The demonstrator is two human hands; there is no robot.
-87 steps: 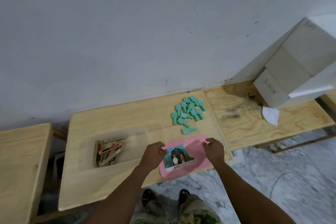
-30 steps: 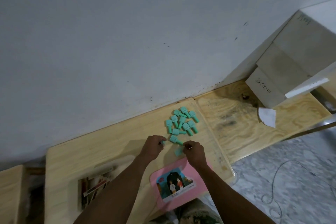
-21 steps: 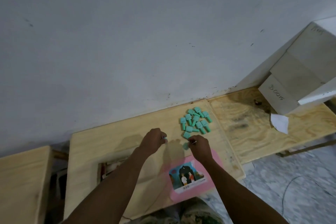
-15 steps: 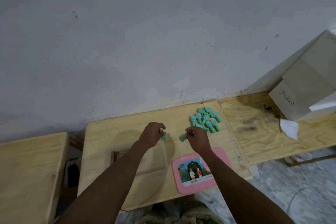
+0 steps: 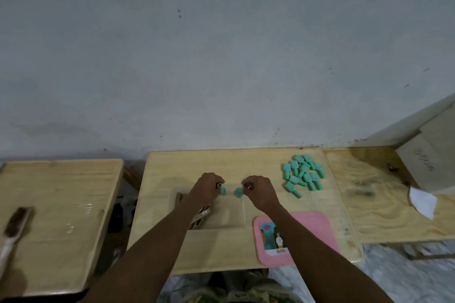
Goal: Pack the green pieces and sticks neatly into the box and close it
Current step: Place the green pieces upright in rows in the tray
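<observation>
From my head camera I look down at the bench [image 5: 246, 162]. My left hand [image 5: 206, 188] pinches a green piece [image 5: 223, 190] at the fingertips. My right hand [image 5: 258, 192] pinches a second green piece [image 5: 237, 192] the same way. Both hands are curled and hang over the far side of the box [image 5: 231, 214], close to each other. I think I hold the pieces by their ends so I can set them down straight and neat.

The box is see-through and open. The sticks [image 5: 202, 215] lie in its left part, partly hidden under my left arm. The right part of the box looks bare, so I think that is where the green pieces can go.

The pile of green pieces [image 5: 304, 174] waits on the bench, to the right of the box and well apart from it. Nothing lies between the pile and the box, so my right hand has a free path. The pink lid [image 5: 312, 229] lies just beside the box on the right, near the front edge of the bench. I should not bump it off. It is not on the box yet, so most of the job is left to do.
</observation>
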